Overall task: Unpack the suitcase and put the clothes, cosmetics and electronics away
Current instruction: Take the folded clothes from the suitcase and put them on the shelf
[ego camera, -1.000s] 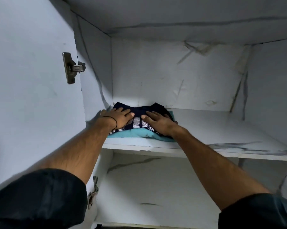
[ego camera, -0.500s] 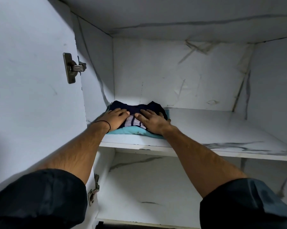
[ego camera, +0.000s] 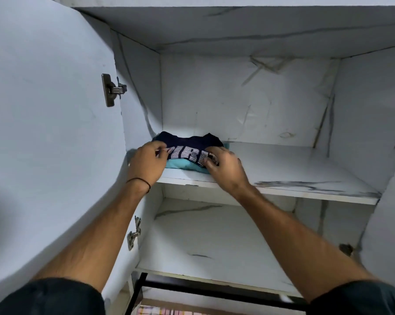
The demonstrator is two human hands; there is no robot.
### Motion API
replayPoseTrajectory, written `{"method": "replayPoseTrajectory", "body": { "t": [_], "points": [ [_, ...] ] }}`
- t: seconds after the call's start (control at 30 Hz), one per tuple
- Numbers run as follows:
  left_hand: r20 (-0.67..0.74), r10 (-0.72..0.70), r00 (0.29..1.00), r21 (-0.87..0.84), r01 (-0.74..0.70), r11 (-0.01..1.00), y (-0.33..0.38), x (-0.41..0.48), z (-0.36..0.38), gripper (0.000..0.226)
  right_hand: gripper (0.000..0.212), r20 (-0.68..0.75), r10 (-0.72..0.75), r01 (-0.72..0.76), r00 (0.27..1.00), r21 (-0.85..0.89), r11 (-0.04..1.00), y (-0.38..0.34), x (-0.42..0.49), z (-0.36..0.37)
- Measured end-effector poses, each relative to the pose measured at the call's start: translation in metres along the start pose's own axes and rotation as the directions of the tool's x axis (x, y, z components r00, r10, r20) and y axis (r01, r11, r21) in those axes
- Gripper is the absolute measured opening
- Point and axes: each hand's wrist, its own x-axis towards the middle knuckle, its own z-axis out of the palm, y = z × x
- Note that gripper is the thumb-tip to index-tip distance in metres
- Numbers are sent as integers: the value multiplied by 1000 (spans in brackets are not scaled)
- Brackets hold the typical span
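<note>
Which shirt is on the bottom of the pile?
The teal shirt; it lies on the upper shelf, under the navy shirt with white letters.

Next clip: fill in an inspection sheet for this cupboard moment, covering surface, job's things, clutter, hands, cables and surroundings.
Surface: upper shelf, white with marble veining, holds clothes at its left end.
Job's things: folded navy T-shirt with white lettering lies on a teal garment.
Clutter: nothing seen.
Hands: left hand and right hand have their fingers curled at the T-shirt's left and right front edges; whether they grip it is unclear.
Cables: nothing seen.
Surroundings: open cabinet door on the left with a hinge; lower shelf; black frame below.
</note>
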Motion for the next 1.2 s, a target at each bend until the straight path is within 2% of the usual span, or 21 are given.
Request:
{"method": "replayPoseTrajectory", "body": {
  "t": [0.07, 0.1, 0.17, 0.27, 0.33, 0.47, 0.6, 0.73, 0.8, 0.9, 1.1, 1.2],
  "points": [
    [-40, 7, 999, -122, -12, 992, 6, -35, -9, 20, 22, -150, -72, 99, 986, 181, 979, -20, -26, 3],
    [-46, -3, 999, -186, -6, 982, 5, -56, -16, 21, 18, -179, -76, 125, 981, 284, 951, -33, -43, 6],
    [-28, -60, 998, -285, 49, 957, -1, -104, -32, 25, 15, -143, -48, 109, 988, 452, 885, -57, -82, 13],
    [58, -203, 977, -362, 210, 908, -12, -186, -64, 25, 16, 48, 8, -37, 999, 640, 767, -93, -157, 31],
    [62, -262, 963, -388, 266, 883, -22, -235, -90, 28, 19, 189, 50, -173, 981, 717, 675, -114, -203, 45],
    [30, -435, 900, -368, 415, 832, -39, -350, -168, 26, 22, 424, 25, -367, 905, 751, 549, -175, -305, 67],
    [-80, -526, 847, -290, 485, 825, -52, -478, -267, 29, 19, 564, -94, -456, 821, 745, 486, -259, -415, 82],
    [-240, -630, 739, -228, 588, 776, -50, -622, -382, 23, 18, 681, -273, -541, 680, 717, 440, -368, -533, 85],
    [-355, -670, 652, -195, 649, 735, -37, -690, -440, 23, 18, 705, -392, -564, 591, 709, 423, -429, -590, 80],
    [-462, -732, 502, -204, 743, 638, -17, -765, -513, 25, 19, 706, -506, -590, 495, 701, 400, -509, -653, 67],
    [-663, -703, 257, -284, 783, 553, -13, -902, -642, 23, 16, 686, -690, -601, 230, 658, 454, -648, -779, 60],
    [-704, -689, 173, -339, 771, 540, -31, -953, -702, 22, 16, 682, -717, -598, 147, 638, 485, -710, -832, 76]
  ]
}}
